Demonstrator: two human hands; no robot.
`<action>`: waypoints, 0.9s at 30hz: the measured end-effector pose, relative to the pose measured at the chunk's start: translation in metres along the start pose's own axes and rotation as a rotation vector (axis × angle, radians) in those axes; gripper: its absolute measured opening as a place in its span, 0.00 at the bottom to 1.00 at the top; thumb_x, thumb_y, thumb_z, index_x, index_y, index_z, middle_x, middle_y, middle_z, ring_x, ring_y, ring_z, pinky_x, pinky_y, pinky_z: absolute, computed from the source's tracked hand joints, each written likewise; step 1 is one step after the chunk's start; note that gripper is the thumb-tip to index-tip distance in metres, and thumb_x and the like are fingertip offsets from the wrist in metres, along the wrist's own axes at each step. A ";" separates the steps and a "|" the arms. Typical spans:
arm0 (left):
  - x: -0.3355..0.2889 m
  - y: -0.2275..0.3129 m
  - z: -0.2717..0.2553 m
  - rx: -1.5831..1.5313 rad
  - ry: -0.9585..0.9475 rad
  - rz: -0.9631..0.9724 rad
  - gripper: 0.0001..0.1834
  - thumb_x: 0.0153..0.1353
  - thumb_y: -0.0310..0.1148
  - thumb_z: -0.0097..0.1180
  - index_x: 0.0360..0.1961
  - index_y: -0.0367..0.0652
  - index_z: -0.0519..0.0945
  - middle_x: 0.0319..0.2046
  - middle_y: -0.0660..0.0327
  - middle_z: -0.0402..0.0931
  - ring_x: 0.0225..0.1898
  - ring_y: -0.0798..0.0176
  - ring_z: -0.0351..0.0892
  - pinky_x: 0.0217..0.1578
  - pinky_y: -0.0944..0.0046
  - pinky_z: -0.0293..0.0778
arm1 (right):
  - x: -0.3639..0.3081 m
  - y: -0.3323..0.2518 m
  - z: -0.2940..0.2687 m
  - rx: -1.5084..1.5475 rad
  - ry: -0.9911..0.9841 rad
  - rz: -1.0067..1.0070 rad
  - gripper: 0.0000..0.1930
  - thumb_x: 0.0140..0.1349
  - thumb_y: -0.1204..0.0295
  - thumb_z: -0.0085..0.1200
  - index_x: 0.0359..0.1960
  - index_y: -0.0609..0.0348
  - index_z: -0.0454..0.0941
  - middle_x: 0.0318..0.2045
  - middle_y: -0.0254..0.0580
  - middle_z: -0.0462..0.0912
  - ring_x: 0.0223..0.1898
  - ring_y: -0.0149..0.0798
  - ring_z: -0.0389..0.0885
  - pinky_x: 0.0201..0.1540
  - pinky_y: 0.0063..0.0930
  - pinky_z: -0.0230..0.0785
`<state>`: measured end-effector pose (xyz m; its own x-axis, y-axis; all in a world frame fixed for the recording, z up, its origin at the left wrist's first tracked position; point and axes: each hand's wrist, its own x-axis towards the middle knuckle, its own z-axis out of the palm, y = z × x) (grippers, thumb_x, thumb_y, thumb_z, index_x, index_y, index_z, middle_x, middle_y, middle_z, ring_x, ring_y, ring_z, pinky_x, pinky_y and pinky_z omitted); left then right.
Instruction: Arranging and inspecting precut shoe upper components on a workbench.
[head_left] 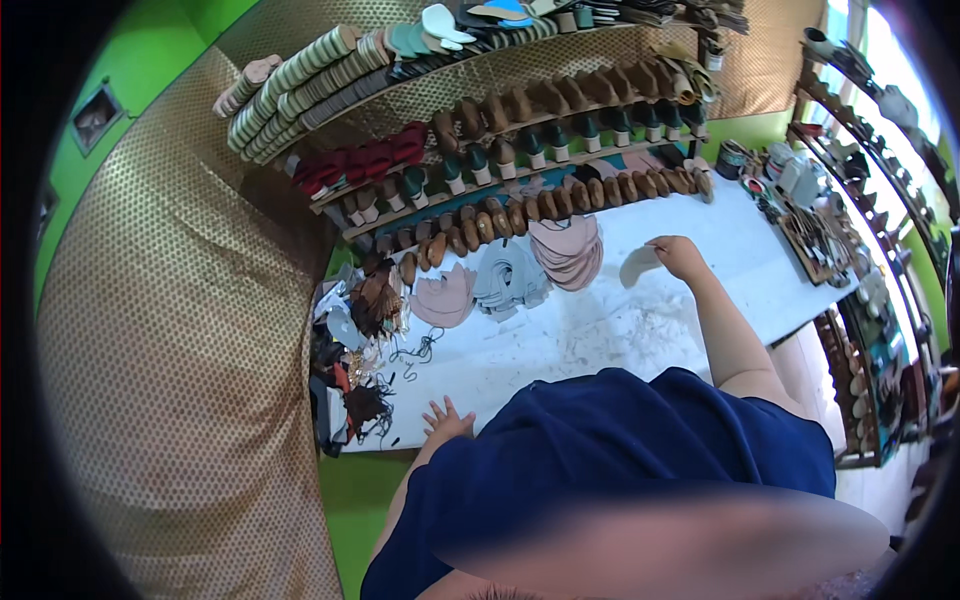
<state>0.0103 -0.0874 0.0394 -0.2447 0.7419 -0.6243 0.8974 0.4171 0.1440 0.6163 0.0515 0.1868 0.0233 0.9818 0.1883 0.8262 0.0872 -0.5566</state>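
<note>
My right hand (682,258) is stretched out over the far right part of the white table (480,365). Its fingers are closed on the end of a curved, flat greyish piece (637,267), thin like leather or lining. To the left of it lies a fanned pile of pink cut pieces (568,262). Beside that are a pile of grey cut pieces (510,278) and another of paler pink pieces (442,300). At the table's near left edge my left hand (449,423) rests with its fingers spread, holding nothing.
Brown shoe lasts (480,225) line the table's back edge, below shelves of more lasts and stacked soles (310,75). Scraps and dark cords (375,300) heap up at the left end. A tray of tools (815,245) and cans sit at the right, near a shoe rack (870,130).
</note>
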 end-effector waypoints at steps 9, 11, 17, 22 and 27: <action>0.079 -0.074 0.064 0.585 1.274 0.014 0.60 0.58 0.67 0.55 0.78 0.61 0.30 0.77 0.47 0.16 0.76 0.31 0.13 0.70 0.26 0.28 | -0.070 -0.007 -0.014 0.015 -0.104 0.116 0.16 0.59 0.72 0.52 0.47 0.51 0.86 0.40 0.52 0.87 0.40 0.52 0.85 0.48 0.40 0.76; 0.019 0.008 0.005 0.008 0.042 0.024 0.60 0.57 0.67 0.55 0.78 0.62 0.31 0.78 0.49 0.17 0.76 0.33 0.15 0.70 0.27 0.29 | -0.098 0.007 -0.027 -0.035 -0.102 0.212 0.17 0.59 0.73 0.52 0.49 0.52 0.86 0.40 0.50 0.87 0.41 0.51 0.85 0.49 0.39 0.76; -0.008 0.027 0.017 -0.118 0.265 -0.123 0.46 0.65 0.60 0.49 0.78 0.58 0.45 0.79 0.50 0.28 0.78 0.38 0.24 0.71 0.28 0.31 | -0.077 0.031 -0.021 0.017 -0.111 0.166 0.17 0.60 0.72 0.51 0.49 0.51 0.86 0.41 0.50 0.87 0.41 0.51 0.85 0.51 0.39 0.76; -0.006 0.110 0.033 -0.215 0.456 -0.221 0.40 0.68 0.55 0.47 0.76 0.50 0.56 0.79 0.49 0.35 0.79 0.43 0.28 0.71 0.30 0.34 | -0.033 0.054 -0.020 -0.007 -0.146 0.094 0.16 0.61 0.71 0.50 0.49 0.50 0.86 0.42 0.51 0.87 0.42 0.54 0.85 0.50 0.41 0.76; 0.010 0.222 0.040 -0.032 0.514 0.133 0.43 0.65 0.56 0.51 0.76 0.49 0.56 0.79 0.51 0.38 0.79 0.41 0.30 0.71 0.28 0.33 | 0.041 0.084 -0.019 0.033 -0.123 -0.035 0.17 0.62 0.71 0.49 0.48 0.51 0.86 0.42 0.50 0.87 0.43 0.54 0.84 0.52 0.41 0.75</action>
<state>0.2219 -0.0083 0.0340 -0.2855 0.9476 -0.1436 0.9231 0.3122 0.2246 0.6970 0.0962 0.1634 -0.0763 0.9912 0.1082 0.8066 0.1252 -0.5777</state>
